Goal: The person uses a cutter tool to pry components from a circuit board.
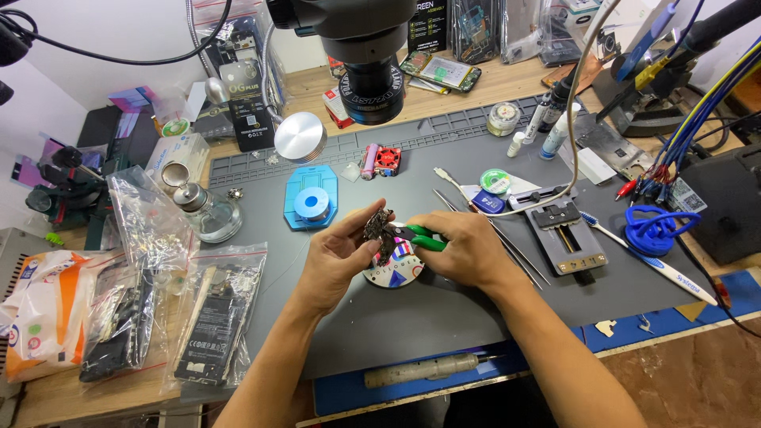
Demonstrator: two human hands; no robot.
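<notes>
Both forearms are bare all the way up, no sleeves showing. Left hand (pixel 337 257) and right hand (pixel 464 250) are gloveless, no rings, watch or wristband.

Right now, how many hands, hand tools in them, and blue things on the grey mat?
Hands: 2, left hand and right hand
Green-handled cutters: 1
Blue things: 2, spool holder and suction cup
Total: 5

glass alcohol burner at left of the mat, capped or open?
Capped. The glass burner stands upright on the mat with its metal cap sitting on the neck; no flame shows.
</notes>
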